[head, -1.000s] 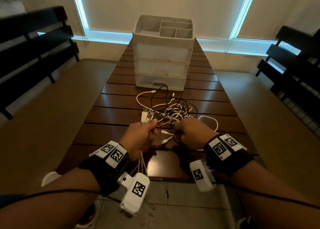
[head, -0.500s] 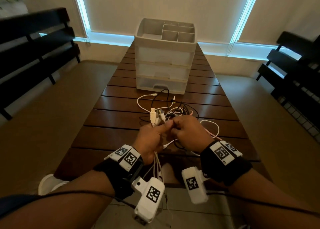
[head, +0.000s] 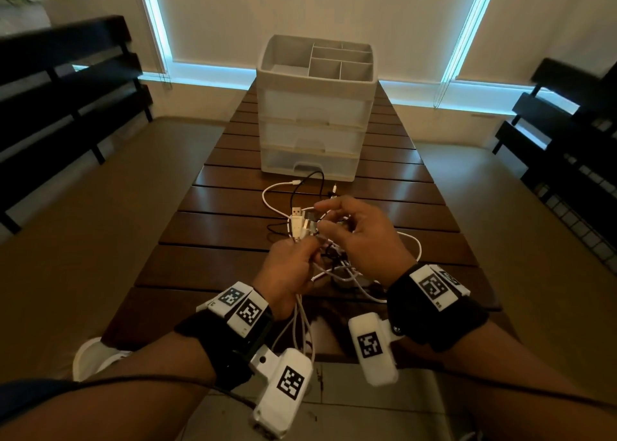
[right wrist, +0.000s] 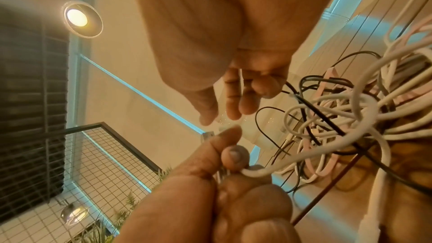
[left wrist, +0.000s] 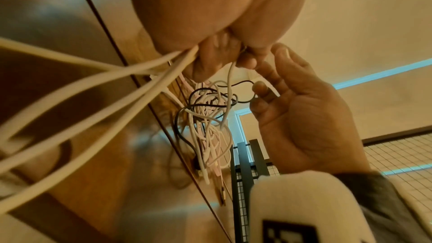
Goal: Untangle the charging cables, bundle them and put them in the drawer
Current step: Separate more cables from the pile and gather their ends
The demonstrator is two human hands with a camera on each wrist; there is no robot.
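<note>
My left hand (head: pixel 287 270) grips a bunch of white cables, whose USB plug ends (head: pixel 296 222) stick up above the fist. Their tails (head: pixel 300 327) hang down past the table's near edge. Beside the plugs, my right hand (head: pixel 364 237) has its fingers spread and loosely bent, with thumb and index tips at the plug ends and no firm hold that I can see. Under both hands lies the tangle of white, black and pink cables (head: pixel 340 270), also seen in the wrist views (left wrist: pixel 210 127) (right wrist: pixel 339 117). The white drawer unit (head: pixel 315 113) stands beyond, its drawers closed.
The slatted wooden table (head: pixel 217 230) is narrow, and its near edge lies below my wrists. A loose white cable loop (head: pixel 270 196) and a black one lie between the tangle and the drawer unit. Dark benches stand at the left (head: pixel 66 90) and the right (head: pixel 567 140).
My left hand has lifted with its bunch of plugs. The right hand, clenched against the left half a second ago, has opened its fingers and risen beside the plug ends.
</note>
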